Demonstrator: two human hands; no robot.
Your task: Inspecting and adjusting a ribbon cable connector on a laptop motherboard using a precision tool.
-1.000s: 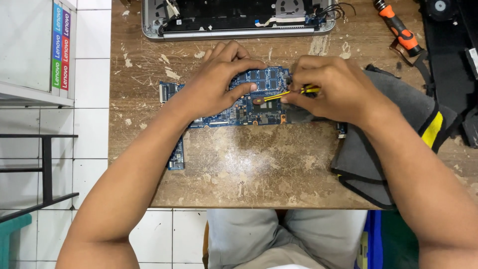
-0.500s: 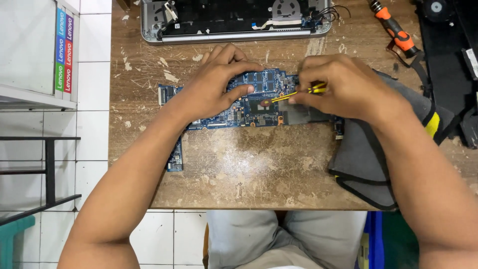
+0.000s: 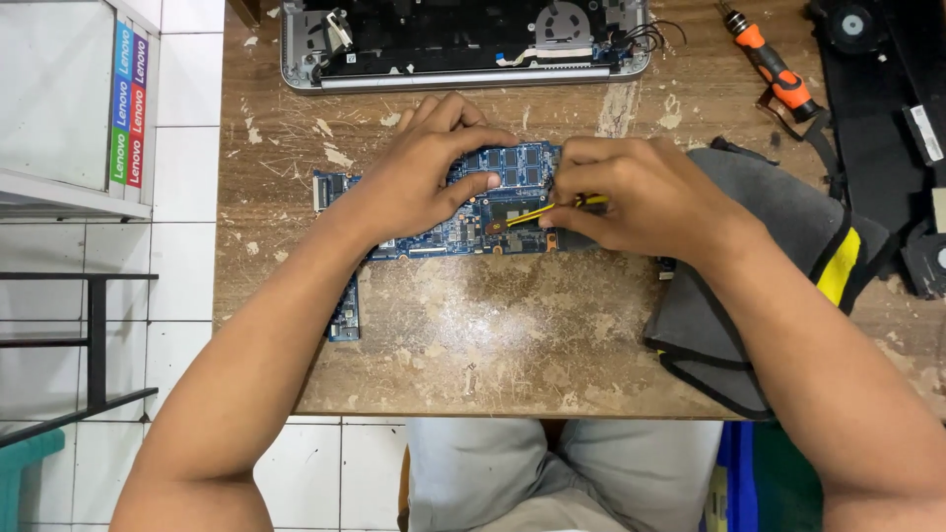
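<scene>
Setting: worn wooden bench with scuffed, pale patches, standing on a white tiled floor; the person's grey-trousered knees show below the near edge.
Left hand: the left hand lies palm-down on a blue circuit board, fingers spread over its upper edge and thumb pressed on its face, holding the board flat on the bench.
Right hand: the right hand is closed around a small yellow-handled tool, pinched between thumb and fingers, its tip resting on the board just right of the left thumb.
Circuit board: lies flat near the middle of the bench, long side left to right, with a narrow arm reaching down towards the near left edge; its right end is hidden under the right hand.
Behind: an opened laptop base, its insides showing, sits at the far edge, apart from the board.
Right side: a grey cloth with black and yellow trim lies under the right wrist and hangs over the bench edge; an orange-handled screwdriver lies beyond it, beside black laptop parts.
Left side: a pale cabinet with coloured labels stands off the bench.
</scene>
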